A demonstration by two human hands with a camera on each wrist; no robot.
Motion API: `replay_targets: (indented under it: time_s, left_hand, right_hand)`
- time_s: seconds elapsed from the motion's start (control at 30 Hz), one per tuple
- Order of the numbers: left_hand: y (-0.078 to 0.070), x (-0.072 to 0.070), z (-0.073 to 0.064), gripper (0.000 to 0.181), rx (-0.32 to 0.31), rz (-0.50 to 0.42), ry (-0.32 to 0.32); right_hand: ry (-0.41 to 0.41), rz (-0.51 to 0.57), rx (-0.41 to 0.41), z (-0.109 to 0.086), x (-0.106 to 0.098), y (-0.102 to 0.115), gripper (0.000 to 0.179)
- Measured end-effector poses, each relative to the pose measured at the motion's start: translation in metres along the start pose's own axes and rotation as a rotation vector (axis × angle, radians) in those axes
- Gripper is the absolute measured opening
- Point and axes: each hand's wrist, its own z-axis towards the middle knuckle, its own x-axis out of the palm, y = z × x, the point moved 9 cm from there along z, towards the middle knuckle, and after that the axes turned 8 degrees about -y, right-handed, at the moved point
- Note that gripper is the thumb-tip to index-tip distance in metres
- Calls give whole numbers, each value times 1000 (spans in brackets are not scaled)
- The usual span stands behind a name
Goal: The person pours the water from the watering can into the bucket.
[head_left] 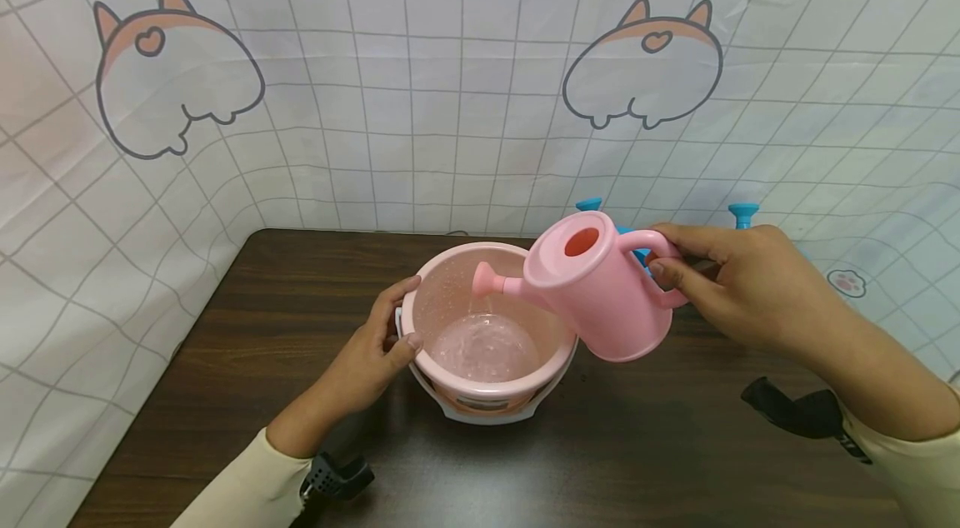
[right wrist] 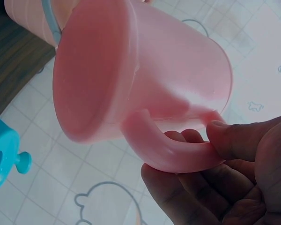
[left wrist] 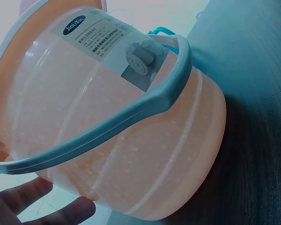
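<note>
A pink watering can [head_left: 607, 295] is tilted over a pale pink bucket [head_left: 487, 388], its spout head [head_left: 486, 280] inside the rim. Thin streams fall from the spout onto rippling water [head_left: 486, 349] at the bucket's bottom. My right hand [head_left: 738, 282] grips the can's looped handle [right wrist: 178, 157], thumb pressed on it and fingers wrapped beneath. My left hand [head_left: 378, 349] holds the bucket's left side, thumb over the rim and fingers on the outer wall. The bucket's grey-white carrying handle [left wrist: 117, 126] hangs down across its labelled front.
Blue watering-can parts, including a blue spout head [head_left: 742, 214], show behind the pink can and my right hand. The bucket stands on a dark wooden table [head_left: 300, 278]. A white gridded cloth [head_left: 420, 95] with cartoon drawings hangs close behind the table's back edge.
</note>
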Motion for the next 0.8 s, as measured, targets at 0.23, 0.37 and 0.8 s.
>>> replay_targets:
  time_s: [0.23, 0.37, 0.8]
  left_hand:
    - [-1, 0, 0, 67, 3, -1, 1]
    - [-2, 0, 0, 67, 4, 4, 0]
    - [-1, 0, 1, 67, -5, -1, 6]
  right_hand:
    - [-1, -4, -11, 0, 0, 1, 35]
    - [3, -9, -14, 1, 0, 2, 35]
    - [-2, -26, -12, 2, -1, 2, 35]
